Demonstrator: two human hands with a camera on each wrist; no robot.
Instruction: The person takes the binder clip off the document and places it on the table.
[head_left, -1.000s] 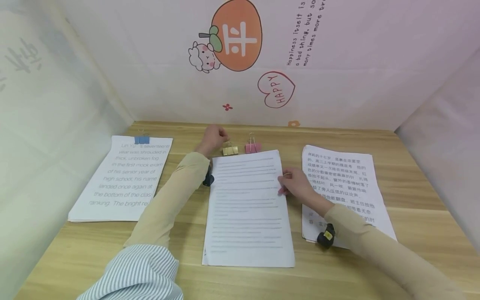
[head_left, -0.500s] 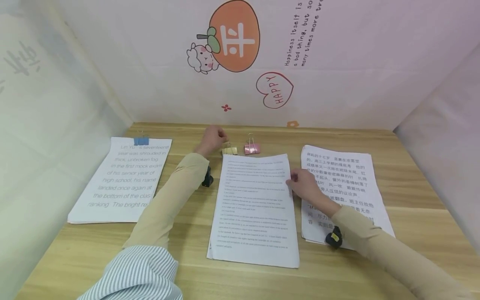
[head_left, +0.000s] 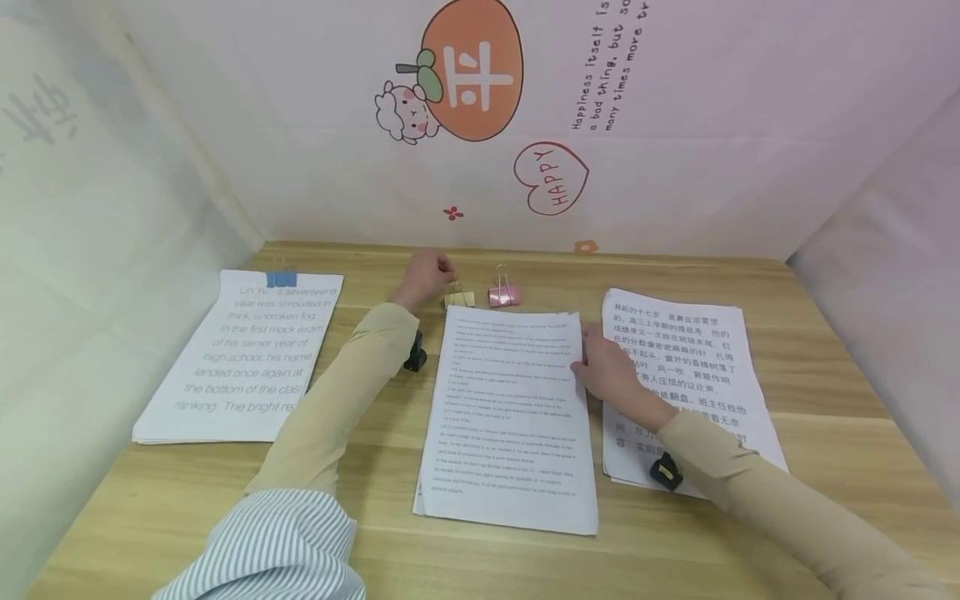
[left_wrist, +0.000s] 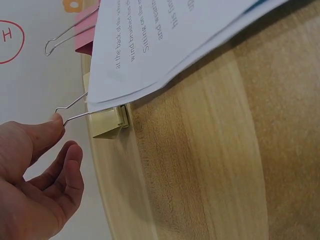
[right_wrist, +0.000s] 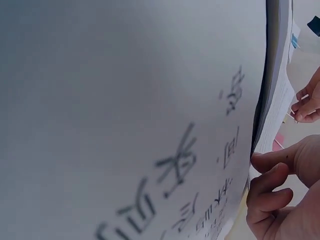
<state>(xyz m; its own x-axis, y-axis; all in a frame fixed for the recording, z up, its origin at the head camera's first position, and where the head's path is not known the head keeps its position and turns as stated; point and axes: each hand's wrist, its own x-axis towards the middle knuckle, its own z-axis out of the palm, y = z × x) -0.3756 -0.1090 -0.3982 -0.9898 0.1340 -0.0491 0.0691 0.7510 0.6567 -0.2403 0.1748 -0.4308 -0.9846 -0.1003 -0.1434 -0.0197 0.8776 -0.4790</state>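
Observation:
A middle stack of printed sheets (head_left: pixel 510 417) lies on the wooden table (head_left: pixel 375 533). My right hand (head_left: pixel 609 367) grips its right edge; in the right wrist view the right hand (right_wrist: pixel 280 195) curls its fingers at that edge. A gold binder clip (head_left: pixel 459 297) sits at the stack's top left corner, its mouth toward the sheets. My left hand (head_left: pixel 426 275) pinches its wire handle. The left wrist view shows the left hand (left_wrist: pixel 40 175) with its thumb on the wire, and the gold clip (left_wrist: pixel 107 122) just under the paper corner (left_wrist: pixel 165 40).
A pink binder clip (head_left: pixel 504 294) stands beside the gold one. A stack with Chinese print (head_left: pixel 686 367) lies on the right, partly under my right forearm. Another stack (head_left: pixel 247 358), held by a blue clip (head_left: pixel 282 279), lies on the left. Decorated walls enclose the table.
The middle stack has slid right and away from me, so its top edge now reaches the clips. My right hand moved with it. My left hand stayed at the gold clip.

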